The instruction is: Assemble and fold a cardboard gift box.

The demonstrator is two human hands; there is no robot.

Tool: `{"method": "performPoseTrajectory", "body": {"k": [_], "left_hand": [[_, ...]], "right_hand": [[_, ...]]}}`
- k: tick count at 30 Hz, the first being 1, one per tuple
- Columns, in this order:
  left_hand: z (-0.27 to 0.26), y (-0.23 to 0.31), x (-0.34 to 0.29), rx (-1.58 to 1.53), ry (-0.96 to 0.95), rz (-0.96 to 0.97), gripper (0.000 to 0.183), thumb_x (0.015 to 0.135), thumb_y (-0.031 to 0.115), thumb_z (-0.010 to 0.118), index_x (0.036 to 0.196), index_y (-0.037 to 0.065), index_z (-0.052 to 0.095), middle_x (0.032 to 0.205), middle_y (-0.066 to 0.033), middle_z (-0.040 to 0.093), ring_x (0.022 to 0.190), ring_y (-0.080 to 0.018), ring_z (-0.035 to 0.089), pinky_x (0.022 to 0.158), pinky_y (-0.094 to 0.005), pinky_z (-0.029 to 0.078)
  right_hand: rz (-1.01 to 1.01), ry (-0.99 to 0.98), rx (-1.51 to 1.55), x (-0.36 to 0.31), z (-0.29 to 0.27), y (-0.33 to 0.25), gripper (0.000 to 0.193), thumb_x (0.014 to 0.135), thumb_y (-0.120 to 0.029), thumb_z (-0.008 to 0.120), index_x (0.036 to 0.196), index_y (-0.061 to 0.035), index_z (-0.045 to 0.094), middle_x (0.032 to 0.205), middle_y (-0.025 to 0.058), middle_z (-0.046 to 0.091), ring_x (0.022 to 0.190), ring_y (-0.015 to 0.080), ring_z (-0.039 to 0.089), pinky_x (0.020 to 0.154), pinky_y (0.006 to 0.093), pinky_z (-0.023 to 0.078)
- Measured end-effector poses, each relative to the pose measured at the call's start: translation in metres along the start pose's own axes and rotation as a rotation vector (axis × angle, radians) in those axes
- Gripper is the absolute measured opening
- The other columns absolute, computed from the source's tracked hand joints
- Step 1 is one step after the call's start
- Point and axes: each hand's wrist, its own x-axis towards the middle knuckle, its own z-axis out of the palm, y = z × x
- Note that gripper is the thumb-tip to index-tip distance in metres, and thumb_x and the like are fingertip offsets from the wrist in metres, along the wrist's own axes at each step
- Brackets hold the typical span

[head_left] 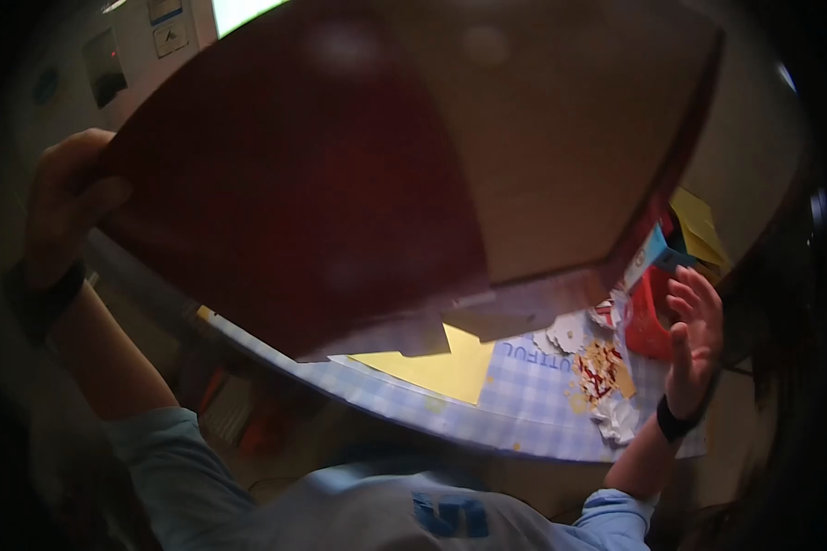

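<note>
My left hand (78,188) is closed on the left edge of a large cardboard sheet (312,174), dark red on one part and plain brown on the other. The sheet is held up tilted close in front of me and fills the upper middle of the view. Pale flaps or pieces show along its lower edge; I cannot tell whether they belong to it. My right hand (694,335) is raised at the right with its fingers apart, holding nothing. A red plastic basket (648,317) stands just beside it.
Under the cardboard is a table with a blue-and-white checked cloth (533,418). On it lie a yellow paper sheet (446,372), a heap of red and tan scraps (602,372) and crumpled white paper (616,421). The cardboard hides much of the table.
</note>
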Motion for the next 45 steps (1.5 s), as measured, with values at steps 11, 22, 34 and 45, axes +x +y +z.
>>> {"method": "performPoseTrajectory", "body": {"k": [11,22,34,45], "left_hand": [[0.085,0.033,0.075,0.557,0.435,0.507,0.032,0.081,0.001,0.070,0.112,0.008,0.066,0.113,-0.0097,0.064,0.105,-0.0238,0.061,0.090,-0.0347,0.050],[0.157,0.082,0.090,0.438,0.626,0.529,0.054,0.072,0.007,0.076,0.124,0.005,0.060,0.118,-0.0141,0.056,0.110,-0.0313,0.054,0.094,-0.0400,0.046],[0.163,0.054,0.074,0.324,0.548,0.482,0.066,0.072,0.007,0.073,0.134,0.010,0.053,0.140,-0.0156,0.043,0.133,-0.0341,0.041,0.107,-0.0443,0.040],[0.212,0.010,-0.017,0.415,0.536,0.422,0.114,0.069,0.058,0.079,0.154,0.017,0.016,0.159,-0.0189,0.012,0.147,-0.0376,0.016,0.117,-0.0588,0.014]], "right_hand": [[0.069,0.308,0.482,-0.032,0.035,-0.014,0.034,0.085,-0.002,0.069,0.118,-0.0019,0.059,0.117,0.0062,0.064,0.105,0.0142,0.059,0.093,0.0300,0.045],[0.077,0.491,0.463,-0.051,0.061,-0.040,0.032,0.086,-0.001,0.069,0.116,0.0009,0.058,0.114,0.0068,0.065,0.104,0.0144,0.059,0.096,0.0299,0.042],[0.201,0.493,0.362,-0.054,0.048,-0.024,0.033,0.088,-0.005,0.065,0.119,0.0007,0.057,0.117,0.0067,0.063,0.104,0.0151,0.058,0.096,0.0317,0.043],[0.416,0.324,1.028,-0.029,0.027,0.014,0.036,0.097,-0.019,0.057,0.129,-0.0024,0.051,0.126,0.0086,0.061,0.116,0.0216,0.057,0.101,0.0405,0.044]]}}
